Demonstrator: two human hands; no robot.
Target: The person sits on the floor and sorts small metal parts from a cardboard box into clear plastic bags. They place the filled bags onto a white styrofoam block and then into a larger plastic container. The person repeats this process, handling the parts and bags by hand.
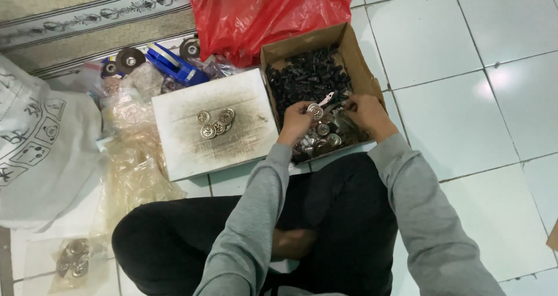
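Both hands are over the cardboard box (354,52) on the floor. The left hand (296,122) pinches a round metal disc (314,110); the right hand (363,111) is curled among shiny parts, its hold unclear. More discs (216,123) lie on the white board (192,145) beside it.

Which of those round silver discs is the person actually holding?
The single disc pinched in the left hand over the cardboard box. The others lie loose: a cluster on the white slab and more inside the box.
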